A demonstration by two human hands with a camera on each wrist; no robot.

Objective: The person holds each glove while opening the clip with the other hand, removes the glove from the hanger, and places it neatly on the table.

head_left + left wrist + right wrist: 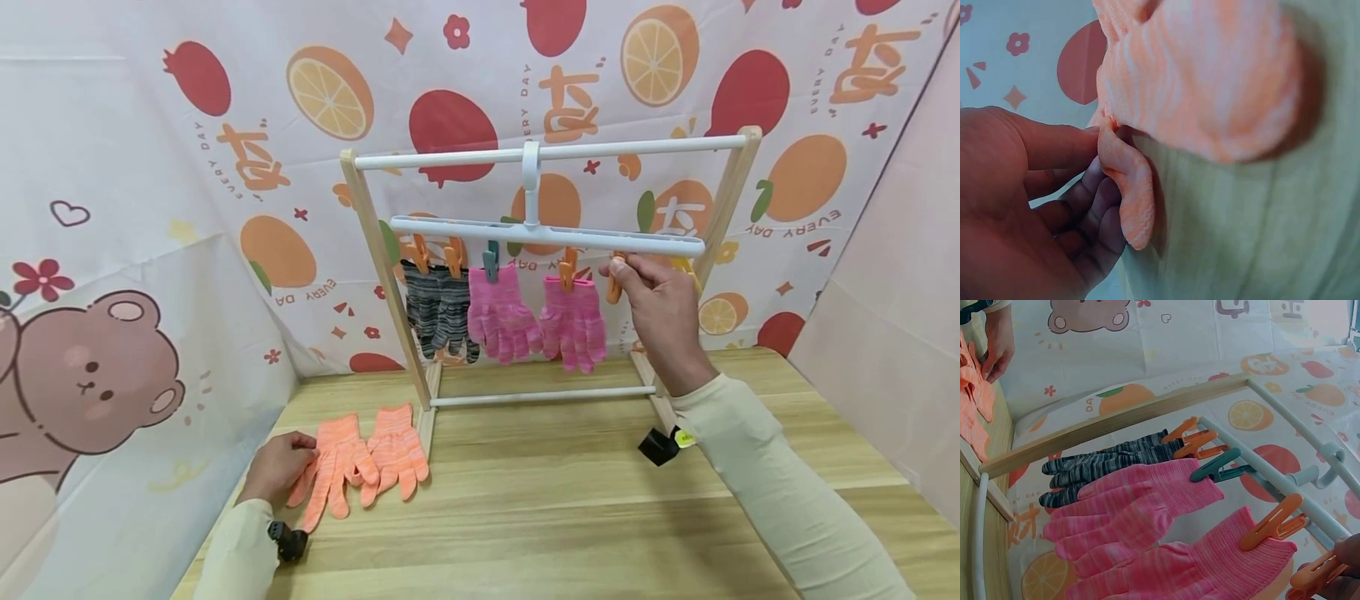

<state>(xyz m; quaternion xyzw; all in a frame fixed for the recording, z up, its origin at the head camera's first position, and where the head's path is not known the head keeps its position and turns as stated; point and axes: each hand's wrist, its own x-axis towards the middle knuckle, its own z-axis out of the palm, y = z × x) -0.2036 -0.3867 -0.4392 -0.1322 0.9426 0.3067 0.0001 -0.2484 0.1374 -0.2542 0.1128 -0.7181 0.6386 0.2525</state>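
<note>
My left hand [274,467] pinches the edge of an orange knit glove [341,454] on the table; in the left wrist view one glove finger [1130,181] hangs beside my fingertips. A second orange glove [397,446] lies next to it. At the right end of the white hanger [480,228], my right hand [667,317] pinches an orange clothespin [614,287]. Orange and teal clothespins hold up grey-black striped gloves [438,308] and two pink gloves, one on the left [498,312] and one on the right [573,321].
A wooden rack with a white top bar [450,157] carries the hanger by its hook [531,167]. Its lower white bar [547,396] runs just above the wooden table [510,517]. Behind stands a fruit-print backdrop [247,83], with a bear-print sheet [97,383] at the left.
</note>
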